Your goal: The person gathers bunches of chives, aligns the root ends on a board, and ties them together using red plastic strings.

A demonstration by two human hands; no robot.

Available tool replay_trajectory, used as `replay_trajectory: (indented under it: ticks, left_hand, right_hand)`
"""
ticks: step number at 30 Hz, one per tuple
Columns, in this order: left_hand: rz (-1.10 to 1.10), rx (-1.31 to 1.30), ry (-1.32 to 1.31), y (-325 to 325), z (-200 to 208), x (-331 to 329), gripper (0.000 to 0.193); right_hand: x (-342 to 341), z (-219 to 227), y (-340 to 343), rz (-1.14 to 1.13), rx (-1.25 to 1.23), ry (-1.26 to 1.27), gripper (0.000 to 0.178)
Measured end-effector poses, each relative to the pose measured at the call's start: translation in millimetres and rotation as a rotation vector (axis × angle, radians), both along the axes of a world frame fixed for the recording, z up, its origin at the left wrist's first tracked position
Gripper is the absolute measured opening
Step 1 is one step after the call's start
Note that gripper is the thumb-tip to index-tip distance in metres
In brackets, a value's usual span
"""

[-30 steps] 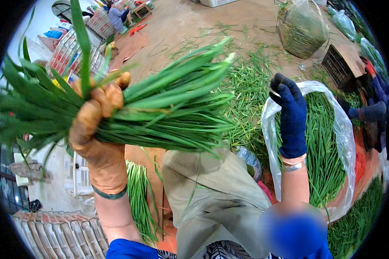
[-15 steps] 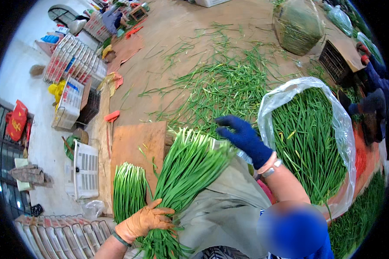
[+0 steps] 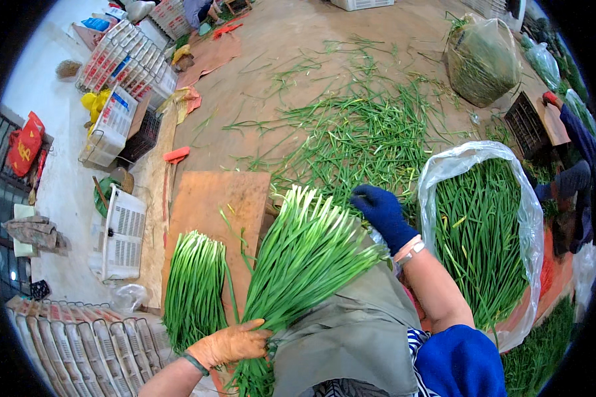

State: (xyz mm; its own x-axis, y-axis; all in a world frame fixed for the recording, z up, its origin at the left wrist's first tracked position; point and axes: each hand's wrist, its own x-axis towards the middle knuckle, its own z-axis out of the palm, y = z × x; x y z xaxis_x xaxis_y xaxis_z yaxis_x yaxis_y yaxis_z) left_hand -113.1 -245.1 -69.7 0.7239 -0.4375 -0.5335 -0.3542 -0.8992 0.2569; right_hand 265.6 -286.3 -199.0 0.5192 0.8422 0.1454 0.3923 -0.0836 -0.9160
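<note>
Head view: the left hand [image 3: 235, 344], in an orange glove, is closed round a green bunch [image 3: 301, 264] near its leafy end; the bunch lies partly across the lap [image 3: 344, 337], pale ends pointing away. The right hand [image 3: 384, 215], blue-gloved and half curled, is beside those ends; whether it grips anything, I cannot tell. At right, an open clear bag [image 3: 428, 192] is full of stalks [image 3: 480, 238]. Farther off, a bulging sack [image 3: 487, 63] holds greenery.

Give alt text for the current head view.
Orange-gloved left hand holding a bundle of green stalks; blue-gloved right hand near its pale ends. Another bundle lies on a brown board at left; a stalk-filled plastic bag is at right.
</note>
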Motion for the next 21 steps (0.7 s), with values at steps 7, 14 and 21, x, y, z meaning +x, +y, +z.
replay_trajectory:
  ticks: [7, 14, 21]
  left_hand:
    - [-0.082, 0.013, -0.038, 0.0, 2.1, 4.8, 0.022]
    - [-0.104, -0.107, -0.147, -1.1, -0.3, 2.8, 0.022]
    - [-0.228, -0.037, -0.118, 0.3, 5.5, 11.6, 0.034]
  right_hand:
    - [-34.1, 22.6, 46.6, 0.589, 0.144, -0.913, 0.016]
    - [65.8, -2.6, 62.0, 0.296, -0.316, -0.870, 0.013]
    - [10.2, 61.9, 90.3, 0.343, 0.123, -0.762, 0.033]
